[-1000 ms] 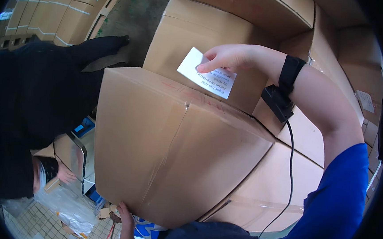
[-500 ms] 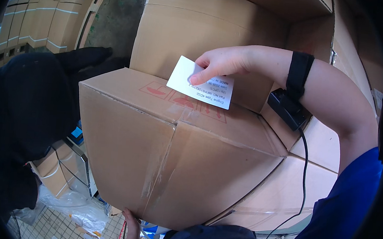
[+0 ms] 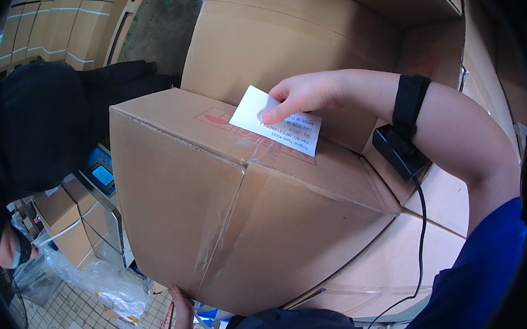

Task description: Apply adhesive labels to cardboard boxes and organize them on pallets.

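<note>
1. From four o'clock in the view, the right arm rises in a blue sleeve [image 3: 469,283], bends at the elbow near three, and lays its forearm toward nine; the right hand [image 3: 302,97] hangs palm-down, just past twelve.
2. Between its thumb and curled fingers it pinches a white label [image 3: 278,132]; the thumb presses the printed face, and the paper spreads out toward nine and six o'clock of the thumb tip, over the top face of a carton [image 3: 244,224]; whether paper meets cardboard I cannot tell.
3. At seven o'clock, the left hand [image 3: 181,308] reaches up, fingers touching the carton's lower edge; how firmly it grips I cannot tell.
</note>
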A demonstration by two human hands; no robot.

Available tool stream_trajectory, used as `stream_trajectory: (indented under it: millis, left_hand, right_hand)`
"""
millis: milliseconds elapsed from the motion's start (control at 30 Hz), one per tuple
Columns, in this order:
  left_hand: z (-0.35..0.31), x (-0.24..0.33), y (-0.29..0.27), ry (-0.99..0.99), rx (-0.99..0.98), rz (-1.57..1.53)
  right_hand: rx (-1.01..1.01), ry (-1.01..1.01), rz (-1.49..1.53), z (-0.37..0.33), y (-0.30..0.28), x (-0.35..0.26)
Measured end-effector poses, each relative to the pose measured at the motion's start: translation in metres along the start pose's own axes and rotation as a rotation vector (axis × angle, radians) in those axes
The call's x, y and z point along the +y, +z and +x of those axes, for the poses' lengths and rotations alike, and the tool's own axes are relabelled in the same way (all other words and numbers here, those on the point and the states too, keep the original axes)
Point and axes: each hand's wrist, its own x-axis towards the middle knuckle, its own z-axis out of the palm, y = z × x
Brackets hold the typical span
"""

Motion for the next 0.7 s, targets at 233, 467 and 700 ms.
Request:
stream_trajectory:
  millis: [233, 467, 700]
  left_hand:
    - [0.007, -0.013, -0.003, -0.006, 0.02, 0.002]
    - [0.022, -0.04, -0.016, 0.064, -0.146, -0.145]
    - [0.025, -0.048, -0.012, 0.121, -0.033, -0.085]
  right_hand:
    - [-0.056, -0.033, -0.041, 0.007, 0.008, 0.009]
    - [0.06, 0.185, -0.43, -0.024, 0.009, -0.022]
    - [-0.197, -0.046, -0.19, -0.028, 0.023, -0.045]
